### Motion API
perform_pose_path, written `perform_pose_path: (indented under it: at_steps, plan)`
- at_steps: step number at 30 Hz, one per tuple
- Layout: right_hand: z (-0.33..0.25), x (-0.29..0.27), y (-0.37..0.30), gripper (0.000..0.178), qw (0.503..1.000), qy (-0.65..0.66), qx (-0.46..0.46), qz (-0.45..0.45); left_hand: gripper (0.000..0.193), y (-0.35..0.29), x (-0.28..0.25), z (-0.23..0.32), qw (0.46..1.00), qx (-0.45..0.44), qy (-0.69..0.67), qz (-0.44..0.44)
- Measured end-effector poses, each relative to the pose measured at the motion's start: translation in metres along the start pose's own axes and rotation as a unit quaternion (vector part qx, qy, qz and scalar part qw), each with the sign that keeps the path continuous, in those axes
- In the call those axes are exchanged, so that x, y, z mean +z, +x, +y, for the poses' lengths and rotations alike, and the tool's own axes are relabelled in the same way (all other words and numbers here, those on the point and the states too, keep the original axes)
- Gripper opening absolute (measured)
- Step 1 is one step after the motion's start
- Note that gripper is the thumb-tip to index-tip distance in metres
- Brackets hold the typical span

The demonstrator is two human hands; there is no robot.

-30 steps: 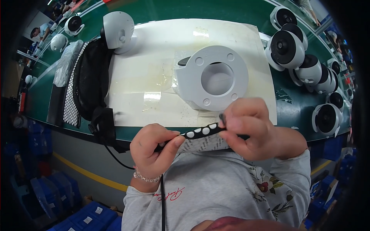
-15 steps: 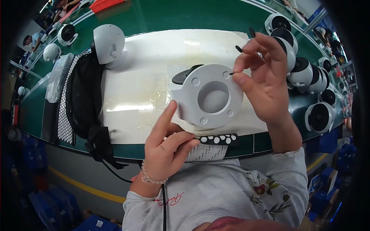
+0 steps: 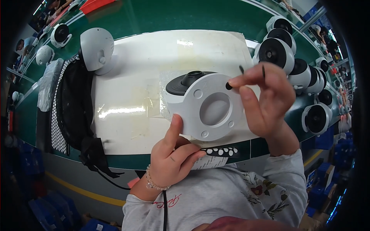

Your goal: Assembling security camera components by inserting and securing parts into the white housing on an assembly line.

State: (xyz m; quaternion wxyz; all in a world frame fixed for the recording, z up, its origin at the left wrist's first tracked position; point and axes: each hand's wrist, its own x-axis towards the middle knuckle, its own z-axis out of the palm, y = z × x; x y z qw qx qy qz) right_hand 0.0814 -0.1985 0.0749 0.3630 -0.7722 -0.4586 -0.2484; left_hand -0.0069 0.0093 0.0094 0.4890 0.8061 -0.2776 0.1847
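A white device with a flat round base (image 3: 187, 115) faces me, its base turned up. The base has a large central hollow and several small round recesses; a black speaker-like face (image 3: 179, 85) shows behind it. My left hand (image 3: 171, 161) pinches a black strip with white round holes (image 3: 222, 151), its index finger against the base's lower left edge. My right hand (image 3: 271, 102) is at the upper right recess, its fingertips on a small round black pad (image 3: 229, 86) there. More small dark pads (image 3: 241, 69) stick to its other fingers.
White work sheet (image 3: 127, 92) on a green bench. At left stand another white device (image 3: 96, 48), a black mesh-trimmed bag (image 3: 79, 104) and a plastic-wrapped item (image 3: 50, 86). Several white devices with black faces (image 3: 275, 52) line the right side. A printed paper (image 3: 210, 163) lies under the strip.
The device has tilted, showing more of its black face. My right hand has brought a pad onto the upper right recess, and its thumb has moved off. The view has shifted slightly.
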Motion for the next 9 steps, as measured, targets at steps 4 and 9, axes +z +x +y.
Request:
perform_pose_path:
  at_steps: [4, 9]
  plan:
    - [-0.008, -0.001, -0.005, 0.064, 0.994, -0.090, -0.048, -0.037, 0.018, -0.001, 0.006, 0.000, 1.000, -0.002, -0.002, 0.025]
    - [-0.002, -0.003, 0.009, 0.069, 0.998, 0.063, 0.018, 0.026, 0.017, 0.001, 0.005, 0.002, 1.000, 0.007, 0.021, -0.009]
